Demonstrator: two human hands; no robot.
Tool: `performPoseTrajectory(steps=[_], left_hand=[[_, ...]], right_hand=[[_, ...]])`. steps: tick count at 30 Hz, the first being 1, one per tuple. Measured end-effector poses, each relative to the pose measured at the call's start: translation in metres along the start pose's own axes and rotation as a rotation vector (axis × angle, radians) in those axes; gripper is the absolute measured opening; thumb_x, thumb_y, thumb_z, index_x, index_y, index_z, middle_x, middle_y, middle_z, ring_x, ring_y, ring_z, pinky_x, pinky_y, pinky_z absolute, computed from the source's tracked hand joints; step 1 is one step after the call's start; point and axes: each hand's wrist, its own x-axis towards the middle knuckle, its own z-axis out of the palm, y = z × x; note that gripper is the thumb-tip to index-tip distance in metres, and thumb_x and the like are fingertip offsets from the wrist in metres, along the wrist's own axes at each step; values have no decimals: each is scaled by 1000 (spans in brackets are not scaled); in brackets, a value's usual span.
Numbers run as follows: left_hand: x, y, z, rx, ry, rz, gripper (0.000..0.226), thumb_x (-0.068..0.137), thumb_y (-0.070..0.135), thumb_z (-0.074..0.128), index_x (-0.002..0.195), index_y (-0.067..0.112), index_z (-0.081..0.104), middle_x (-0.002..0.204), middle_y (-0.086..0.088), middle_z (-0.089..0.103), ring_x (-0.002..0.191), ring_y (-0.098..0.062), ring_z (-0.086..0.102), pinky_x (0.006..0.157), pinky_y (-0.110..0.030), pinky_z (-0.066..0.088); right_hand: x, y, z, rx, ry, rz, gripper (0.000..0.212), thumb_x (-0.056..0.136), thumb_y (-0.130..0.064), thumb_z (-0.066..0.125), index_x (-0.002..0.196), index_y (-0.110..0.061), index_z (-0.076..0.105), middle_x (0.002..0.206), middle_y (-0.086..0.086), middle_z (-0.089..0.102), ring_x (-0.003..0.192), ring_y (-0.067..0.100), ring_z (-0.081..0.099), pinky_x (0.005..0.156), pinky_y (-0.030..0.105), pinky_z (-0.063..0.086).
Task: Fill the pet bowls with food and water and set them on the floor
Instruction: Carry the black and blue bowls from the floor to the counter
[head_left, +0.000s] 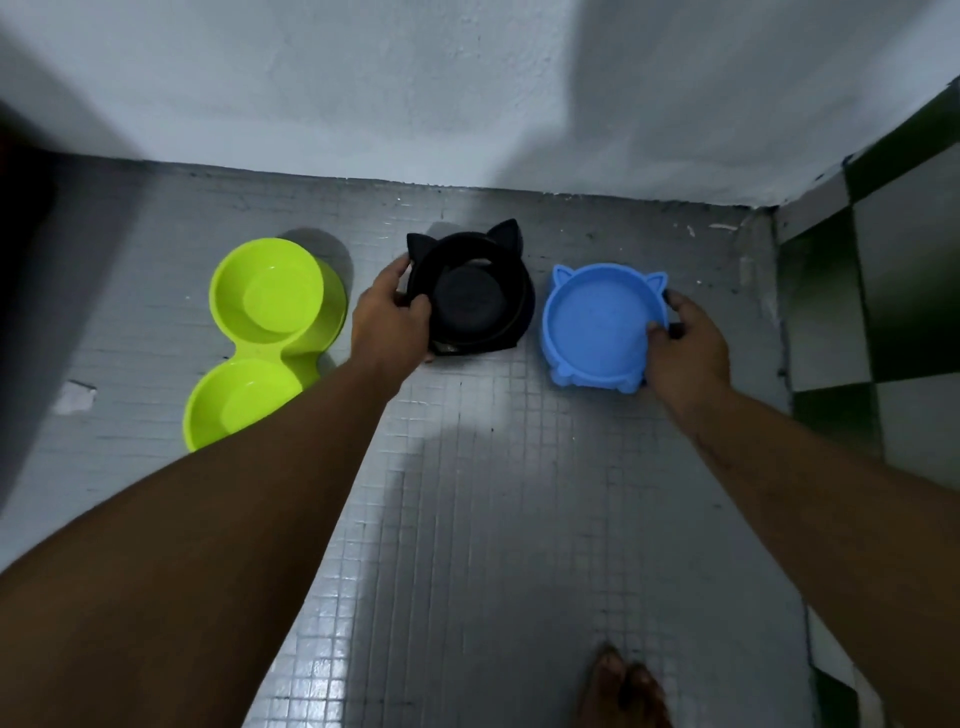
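Note:
Three pet bowls stand in a row on the grey tiled floor near the wall. A black cat-eared bowl (483, 296) is in the middle, and my left hand (389, 322) grips its left rim. To its right is a blue cat-eared bowl (597, 327), with my right hand (685, 348) gripping its right rim, thumb inside. A lime green double bowl (265, 332) lies at the left, untouched. All the bowls look empty.
A white wall (467, 93) runs just behind the bowls. A green and white checkered tiled surface (883, 291) rises at the right. My bare feet (623, 686) show at the bottom. A dark object (21, 218) sits at the far left edge.

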Motion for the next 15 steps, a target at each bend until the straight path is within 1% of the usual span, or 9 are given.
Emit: performPoseTrajectory(steps=[1,3,4,6,7,9,10,12,15], left_hand=[[0,2,0,-44,0,-10,56,94,14,59,147,30,52,88,6,63,62,0,65,48,-24,57],[-20,25,-17,-128,-59,-59,54,98,14,60,147,33,51,92,6,61,72,-6,65,53,-35,62],[-25,29,-18,-161,-64,-71,53,99,14,60,148,33,51,95,4,61,77,-8,65,54,-37,62],[-54,65,-49,-185,-87,-84,52,100,12,60,148,31,52,98,3,61,81,-9,64,53,-35,61],[-61,67,-52,-200,-68,-97,51,100,12,61,147,30,53,100,3,61,83,-9,64,53,-34,61],[-92,114,-92,-202,-91,-96,48,100,12,62,145,28,56,106,-1,62,87,-10,64,54,-34,62],[-98,115,-96,-193,-85,-91,47,99,12,62,143,27,58,109,-3,63,89,-11,65,54,-35,62],[-133,175,-144,-187,-123,-65,46,99,12,64,142,27,60,112,-4,66,90,-15,67,54,-35,62],[-170,231,-190,-191,-130,-33,45,97,14,66,140,28,61,107,-2,66,85,-14,69,54,-37,62]], right_hand=[[-1,0,-1,45,-2,11,43,101,-19,55,143,-24,52,129,8,64,113,26,63,97,49,55],[-28,-16,-21,130,-43,66,41,101,-17,54,142,-24,55,131,5,65,114,28,65,94,54,56],[-31,-16,-24,167,-39,87,40,102,-16,54,141,-25,57,130,4,66,113,29,66,90,56,57],[-68,-47,-55,255,-56,141,39,101,-16,56,139,-24,59,127,3,66,110,30,67,80,58,59],[-72,-47,-57,279,-37,162,39,101,-16,57,139,-23,59,126,3,66,109,30,67,77,58,60],[-113,-91,-97,338,-44,190,39,101,-17,59,139,-23,59,124,2,66,107,29,67,72,55,62],[-119,-92,-99,362,-39,193,39,101,-16,58,139,-22,59,124,2,66,105,28,67,67,49,63],[-170,-144,-149,418,-35,172,38,101,-16,58,138,-22,59,124,3,65,100,25,67,56,37,62],[-222,-190,-197,451,-15,129,40,100,-19,60,139,-22,58,123,2,66,100,24,67,56,34,61]])
